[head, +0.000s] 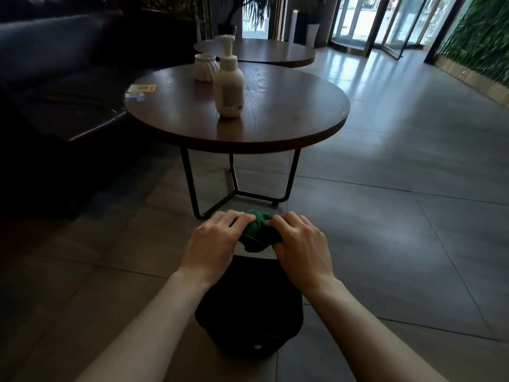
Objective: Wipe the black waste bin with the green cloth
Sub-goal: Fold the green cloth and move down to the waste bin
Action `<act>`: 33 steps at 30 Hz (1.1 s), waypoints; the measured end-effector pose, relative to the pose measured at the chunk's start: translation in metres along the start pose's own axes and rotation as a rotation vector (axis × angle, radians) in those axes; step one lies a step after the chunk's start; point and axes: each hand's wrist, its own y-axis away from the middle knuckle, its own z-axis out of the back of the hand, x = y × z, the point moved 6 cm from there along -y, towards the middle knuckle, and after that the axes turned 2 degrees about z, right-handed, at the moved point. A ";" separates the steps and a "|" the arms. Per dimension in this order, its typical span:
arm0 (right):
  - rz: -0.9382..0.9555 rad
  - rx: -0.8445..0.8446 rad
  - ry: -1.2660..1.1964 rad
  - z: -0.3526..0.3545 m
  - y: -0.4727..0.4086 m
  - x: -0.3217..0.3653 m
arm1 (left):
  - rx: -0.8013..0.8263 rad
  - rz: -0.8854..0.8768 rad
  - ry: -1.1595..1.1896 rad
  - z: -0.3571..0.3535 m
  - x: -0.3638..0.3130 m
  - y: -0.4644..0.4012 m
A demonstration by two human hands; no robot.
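Dim lobby with a grey tiled floor (385, 244), and the black waste bin (248, 307) sits on it right below the camera. The green cloth (254, 228) is bunched up over the bin's far edge, pinched from both sides by the curled fingers (234, 217) of the left hand (212, 244) and right hand (300, 244), both palm-down with forearms stretched forward. Behind them a pump bottle (229, 86) stands on the round wooden surface (289, 106); its label's too blurry to read.

Round table (275, 125) ahead holds a pump bottle (229, 86), white cup (205, 67) behind; sofa (55, 64) left, second table (264, 52) far.
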 end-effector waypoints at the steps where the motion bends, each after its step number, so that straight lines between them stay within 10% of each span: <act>1: 0.001 0.001 0.001 -0.008 0.004 -0.001 | -0.003 0.003 0.001 -0.008 0.002 0.003; 33: 0.172 -0.029 -0.182 -0.064 0.102 -0.005 | 0.027 -0.025 0.185 -0.072 -0.008 0.098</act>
